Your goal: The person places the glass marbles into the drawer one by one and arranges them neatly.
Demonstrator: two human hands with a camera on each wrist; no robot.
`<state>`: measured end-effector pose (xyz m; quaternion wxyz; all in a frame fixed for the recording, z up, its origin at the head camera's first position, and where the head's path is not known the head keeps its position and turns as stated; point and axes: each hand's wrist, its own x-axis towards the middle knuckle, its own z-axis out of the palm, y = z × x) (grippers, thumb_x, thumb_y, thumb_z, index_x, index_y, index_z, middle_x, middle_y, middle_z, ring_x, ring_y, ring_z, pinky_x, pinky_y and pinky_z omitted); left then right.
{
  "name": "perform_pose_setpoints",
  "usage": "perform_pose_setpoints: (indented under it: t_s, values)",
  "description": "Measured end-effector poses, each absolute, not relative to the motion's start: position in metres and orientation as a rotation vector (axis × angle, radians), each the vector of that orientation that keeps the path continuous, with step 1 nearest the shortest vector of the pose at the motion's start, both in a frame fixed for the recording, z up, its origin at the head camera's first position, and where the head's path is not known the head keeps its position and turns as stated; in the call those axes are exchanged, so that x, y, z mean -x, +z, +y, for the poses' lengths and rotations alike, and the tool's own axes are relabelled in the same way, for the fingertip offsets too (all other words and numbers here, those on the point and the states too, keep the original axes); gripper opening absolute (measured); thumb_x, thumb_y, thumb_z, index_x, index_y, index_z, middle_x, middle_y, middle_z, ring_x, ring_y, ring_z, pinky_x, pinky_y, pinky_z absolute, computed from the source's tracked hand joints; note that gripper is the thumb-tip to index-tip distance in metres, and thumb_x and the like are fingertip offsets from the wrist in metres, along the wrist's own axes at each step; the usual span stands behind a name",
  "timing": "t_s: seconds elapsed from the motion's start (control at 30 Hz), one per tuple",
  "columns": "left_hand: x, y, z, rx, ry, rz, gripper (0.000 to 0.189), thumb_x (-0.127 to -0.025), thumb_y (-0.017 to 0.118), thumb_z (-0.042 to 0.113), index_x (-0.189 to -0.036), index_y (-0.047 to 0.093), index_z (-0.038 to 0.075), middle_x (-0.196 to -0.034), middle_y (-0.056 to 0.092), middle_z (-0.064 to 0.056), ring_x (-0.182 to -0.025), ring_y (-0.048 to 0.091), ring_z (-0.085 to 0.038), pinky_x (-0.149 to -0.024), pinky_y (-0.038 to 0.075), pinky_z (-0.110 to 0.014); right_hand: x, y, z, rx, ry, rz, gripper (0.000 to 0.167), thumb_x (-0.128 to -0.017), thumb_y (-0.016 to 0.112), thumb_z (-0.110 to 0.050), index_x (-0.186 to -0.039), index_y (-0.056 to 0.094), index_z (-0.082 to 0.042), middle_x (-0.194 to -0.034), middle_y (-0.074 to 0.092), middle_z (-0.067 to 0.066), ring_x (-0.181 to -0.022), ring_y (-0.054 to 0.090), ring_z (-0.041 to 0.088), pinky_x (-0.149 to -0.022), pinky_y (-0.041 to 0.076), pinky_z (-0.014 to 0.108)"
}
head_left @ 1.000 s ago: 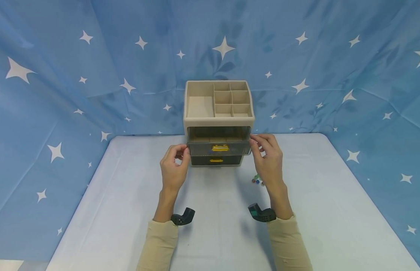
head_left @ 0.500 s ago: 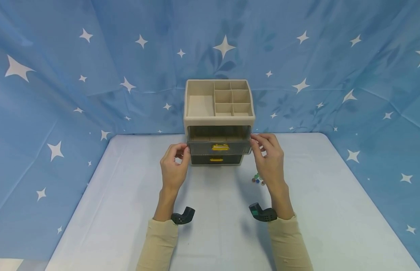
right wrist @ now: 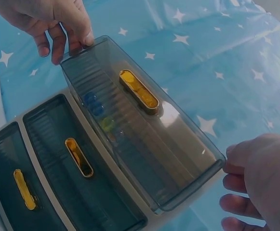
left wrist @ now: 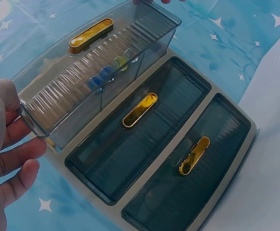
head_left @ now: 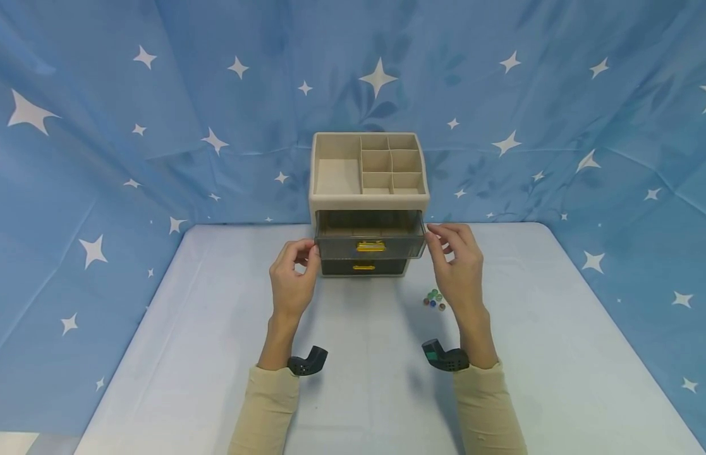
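A beige desktop organizer [head_left: 369,202] stands at the back of the table, its smoky clear top drawer [head_left: 338,248] pulled out. At the drawer's left front corner my left hand [head_left: 292,278] pinches the edge between thumb and fingers. My right hand [head_left: 459,268] is by the right front corner, fingers loosely bent; its thumb tip is at or just off the edge. Through the drawer's wall the left wrist view shows blue marbles [left wrist: 100,78] and a yellow-green marble [left wrist: 120,61]. The lower drawers, including the middle drawer [left wrist: 135,120], are shut and have gold handles.
Several loose marbles [head_left: 434,299] lie on the white table [head_left: 364,354], just left of my right wrist. Divided compartments [head_left: 391,165] form the organizer's top. A blue starry cloth [head_left: 216,95] hangs behind and at both sides.
My right hand has shifted slightly to the right, its fingertips easing off the drawer's corner, and more of the marbles on the table show. The left hand keeps its place; the drawer stays pulled out.
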<state>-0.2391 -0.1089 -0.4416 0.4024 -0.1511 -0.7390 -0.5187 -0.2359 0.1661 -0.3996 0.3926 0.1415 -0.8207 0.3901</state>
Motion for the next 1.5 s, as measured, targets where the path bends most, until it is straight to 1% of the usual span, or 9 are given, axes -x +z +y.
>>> perform_pose_setpoints:
  t_s: [0.13, 0.37, 0.57, 0.77, 0.8, 1.0, 1.17, 1.3, 1.5]
  values:
    - [0.239, -0.442, -0.109, 0.383, -1.314, -1.864, 0.009, -0.092, 0.065, 0.002, -0.099, 0.07, -0.002, -0.09, 0.07, -0.012, -0.076, 0.065, -0.021, -0.063, 0.056, -0.041, 0.235, -0.399, 0.168, -0.356, 1.003, -2.09, 0.022, -0.096, 0.066, -0.011, -0.113, 0.071, 0.002, -0.104, 0.065, 0.018, -0.087, 0.06, 0.026, -0.072, 0.046, 0.017]
    - [0.24, -0.442, -0.109, 0.386, -1.325, -1.871, 0.01, -0.093, 0.064, 0.003, -0.099, 0.069, -0.002, -0.091, 0.07, -0.012, -0.075, 0.064, -0.02, -0.064, 0.055, -0.036, 0.236, -0.4, 0.171, -0.351, 1.02, -2.08, 0.023, -0.097, 0.065, -0.011, -0.116, 0.07, 0.001, -0.104, 0.067, 0.018, -0.086, 0.061, 0.026, -0.073, 0.044, 0.014]
    - [0.24, -0.441, -0.109, 0.378, -1.313, -1.876, 0.009, -0.092, 0.065, 0.002, -0.099, 0.069, -0.002, -0.09, 0.07, -0.013, -0.075, 0.065, -0.022, -0.064, 0.056, -0.038, 0.239, -0.405, 0.177, -0.306, 1.005, -2.124, 0.025, -0.099, 0.062, -0.013, -0.118, 0.067, 0.003, -0.105, 0.067, 0.02, -0.086, 0.061, 0.028, -0.073, 0.047, 0.022]
    - [0.239, -0.441, -0.109, 0.367, -1.297, -1.879, 0.009, -0.091, 0.066, 0.0, -0.098, 0.069, -0.003, -0.09, 0.07, -0.013, -0.074, 0.065, -0.023, -0.063, 0.056, -0.039, 0.244, -0.413, 0.187, -0.28, 1.001, -2.19, 0.026, -0.098, 0.063, -0.013, -0.117, 0.066, 0.004, -0.1, 0.067, 0.02, -0.084, 0.061, 0.028, -0.073, 0.042, 0.01]
    - [0.239, -0.442, -0.109, 0.367, -1.296, -1.879, 0.009, -0.091, 0.066, 0.0, -0.098, 0.069, -0.003, -0.089, 0.07, -0.013, -0.074, 0.065, -0.023, -0.062, 0.056, -0.039, 0.245, -0.414, 0.188, -0.277, 1.005, -2.206, 0.025, -0.098, 0.064, -0.013, -0.116, 0.066, 0.004, -0.099, 0.067, 0.02, -0.083, 0.062, 0.028, -0.073, 0.042, 0.01]
    - [0.24, -0.441, -0.109, 0.374, -1.3, -1.883, 0.009, -0.092, 0.065, 0.002, -0.099, 0.07, -0.002, -0.09, 0.07, -0.013, -0.075, 0.065, -0.022, -0.063, 0.056, -0.038, 0.25, -0.422, 0.198, -0.229, 0.988, -2.372, 0.025, -0.098, 0.064, -0.017, -0.117, 0.065, 0.0, -0.1, 0.067, 0.016, -0.087, 0.062, 0.025, -0.072, 0.047, 0.024]
    - [0.241, -0.442, -0.11, 0.378, -1.308, -1.888, 0.009, -0.093, 0.064, 0.003, -0.099, 0.069, -0.002, -0.09, 0.07, -0.013, -0.075, 0.065, -0.021, -0.063, 0.057, -0.039, 0.253, -0.428, 0.205, -0.188, 0.974, -2.548, 0.028, -0.098, 0.063, -0.02, -0.119, 0.064, -0.002, -0.099, 0.066, 0.014, -0.09, 0.061, 0.025, -0.074, 0.048, 0.029]
    - [0.24, -0.442, -0.11, 0.378, -1.307, -1.889, 0.009, -0.093, 0.064, 0.004, -0.099, 0.069, -0.002, -0.09, 0.07, -0.013, -0.075, 0.064, -0.021, -0.064, 0.057, -0.039, 0.256, -0.433, 0.209, -0.19, 0.982, -2.676, 0.03, -0.097, 0.064, -0.021, -0.121, 0.063, -0.002, -0.1, 0.065, 0.014, -0.092, 0.06, 0.026, -0.078, 0.051, 0.036]
    - [0.24, -0.442, -0.109, 0.374, -1.304, -1.888, 0.01, -0.093, 0.064, 0.004, -0.099, 0.069, -0.002, -0.09, 0.07, -0.013, -0.075, 0.064, -0.022, -0.064, 0.056, -0.038, 0.261, -0.442, 0.216, -0.244, 0.991, -2.794, 0.033, -0.096, 0.066, -0.022, -0.121, 0.063, -0.001, -0.102, 0.064, 0.014, -0.093, 0.06, 0.029, -0.08, 0.051, 0.04]
